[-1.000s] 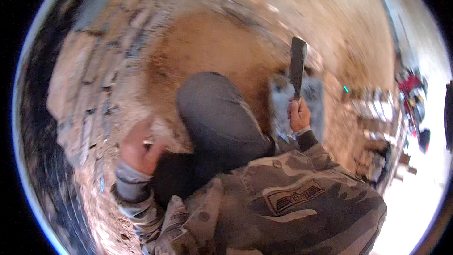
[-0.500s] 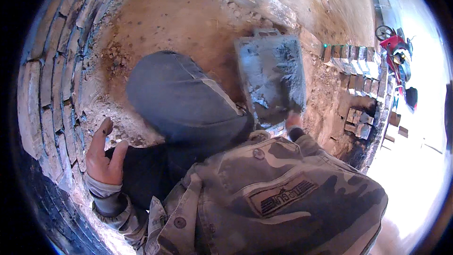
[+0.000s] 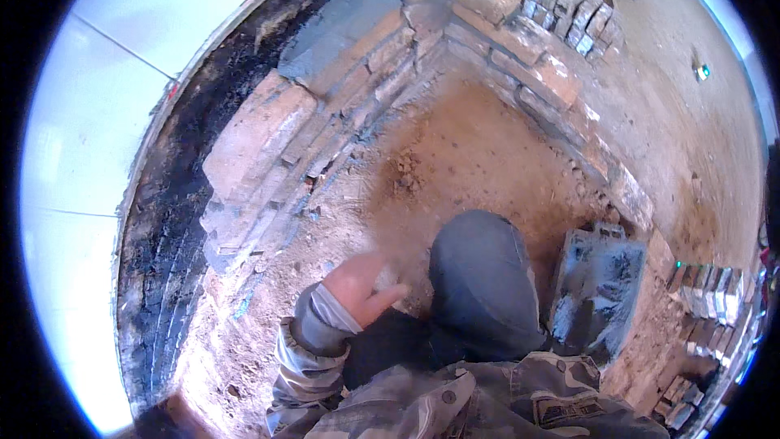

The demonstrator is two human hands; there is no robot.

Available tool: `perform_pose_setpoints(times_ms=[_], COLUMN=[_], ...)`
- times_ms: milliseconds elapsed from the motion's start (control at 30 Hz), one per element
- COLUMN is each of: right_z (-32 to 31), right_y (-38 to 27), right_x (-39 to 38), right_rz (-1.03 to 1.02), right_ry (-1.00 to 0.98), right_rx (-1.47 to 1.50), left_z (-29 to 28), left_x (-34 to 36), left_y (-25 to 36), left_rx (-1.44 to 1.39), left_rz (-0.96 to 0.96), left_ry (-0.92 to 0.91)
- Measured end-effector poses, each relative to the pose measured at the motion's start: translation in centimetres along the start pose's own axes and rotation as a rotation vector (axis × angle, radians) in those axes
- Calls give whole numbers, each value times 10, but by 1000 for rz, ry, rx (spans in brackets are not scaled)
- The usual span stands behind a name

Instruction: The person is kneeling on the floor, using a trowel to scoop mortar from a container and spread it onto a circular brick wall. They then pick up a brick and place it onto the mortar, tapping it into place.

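My left hand [image 3: 357, 289] is held over the dirt floor beside my bent knee, its thumb and fingers apart and a little blurred. I see nothing in its grip. Out of sight is my right hand, on the side of the tray. That tray [image 3: 558, 297], a grey metal pan with a handle at its far end, stands right of my knee with wet grey mortar [image 3: 613, 272] inside. On the low brick wall [image 3: 382, 61] at the upper left lies a bed of grey mortar [image 3: 341, 28]. Next to it, a large pale block [image 3: 256, 134] sits on the wall.
A second low brick wall [image 3: 561, 85] meets the first at a corner beyond me. Stacked bricks [image 3: 573, 12] stand behind that corner, and more brick rows [image 3: 715, 293] at the far right. Rubble [image 3: 406, 167] lies on the dirt between the walls.
My view has swung left, bringing the wall corner and mortar bed into sight. The tray now appears farther right. My right hand, earlier at the tray's near edge, has left the view.
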State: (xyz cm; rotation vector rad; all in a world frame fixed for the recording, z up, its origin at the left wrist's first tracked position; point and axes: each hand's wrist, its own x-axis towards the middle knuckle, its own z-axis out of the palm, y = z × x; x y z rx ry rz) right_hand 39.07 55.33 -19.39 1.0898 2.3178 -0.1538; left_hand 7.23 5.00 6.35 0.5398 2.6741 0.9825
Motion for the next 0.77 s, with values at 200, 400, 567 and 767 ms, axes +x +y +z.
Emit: perform_pose_setpoints(times_ms=[200,400,567,767], right_z=[1,5,-62,-52], right_y=[7,-11,-67,-10], right_x=[33,107,63,52], right_rz=[57,-198,-296,-275], right_ry=[43,144,-48,-55], right_rx=[-54,179,-205,425], left_z=[-8,-10,8,-2], left_x=[-9,-9,-9,-4], left_y=[21,26,2,8], left_rx=[27,8,52,-64], left_rz=[-81,-107,-72,-261], left_ry=[-65,-61,-25,-158])
